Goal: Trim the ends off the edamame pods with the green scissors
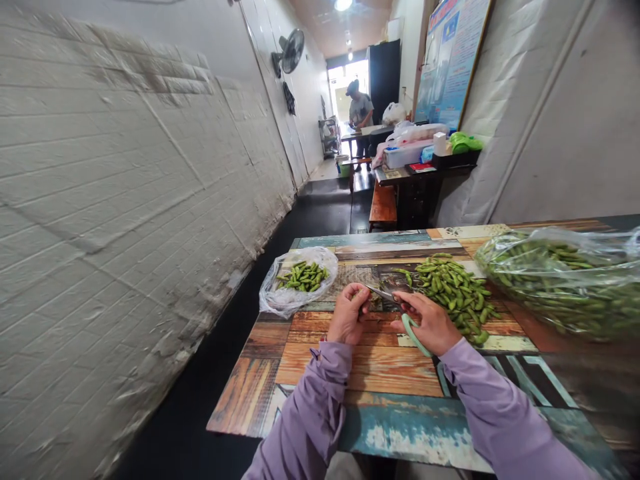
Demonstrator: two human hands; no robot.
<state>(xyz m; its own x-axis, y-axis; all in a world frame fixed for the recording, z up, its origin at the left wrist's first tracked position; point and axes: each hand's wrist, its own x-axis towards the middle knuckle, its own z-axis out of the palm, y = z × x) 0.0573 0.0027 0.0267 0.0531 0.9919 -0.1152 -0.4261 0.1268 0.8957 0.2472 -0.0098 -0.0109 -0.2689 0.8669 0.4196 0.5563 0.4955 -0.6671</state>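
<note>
My right hand (pixel 429 321) is closed round green-handled scissors (pixel 400 312), whose blades point left toward my left hand (pixel 349 312). The left hand's fingers are pinched together at the blade tips; a pod may be in them, but it is too small to make out. Just right of the hands lies a loose pile of green edamame pods (pixel 455 288) on the table. A clear plastic bag (pixel 280 299) at the table's left edge holds a small heap of pods (pixel 303 276).
A large clear bag full of pods (pixel 565 280) sits at the table's right. The patterned wooden table (pixel 380 387) runs along a white brick wall (pixel 125 200) on the left. Farther down the aisle stand a bench (pixel 383 204), a cluttered counter (pixel 425 167) and a person (pixel 360 110).
</note>
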